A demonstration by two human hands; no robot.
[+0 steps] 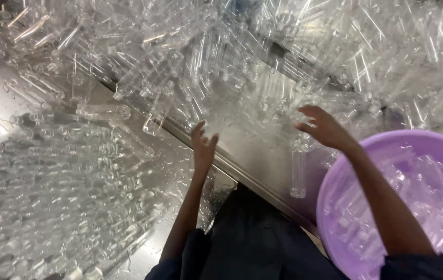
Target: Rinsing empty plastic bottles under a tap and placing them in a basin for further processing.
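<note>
Hands first: my left hand (203,148) and right hand (325,128) hover spread and empty over the wet steel worktop (247,132), just short of the heap of clear plastic tubes (221,57). I judge gathering underway; next, a scoop toward the round purple plastic basin (335,186).

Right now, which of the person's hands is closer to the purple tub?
The right hand. It hovers just above and left of the purple tub, its forearm crossing the rim. The left hand is farther left, over the wet metal table.
</note>
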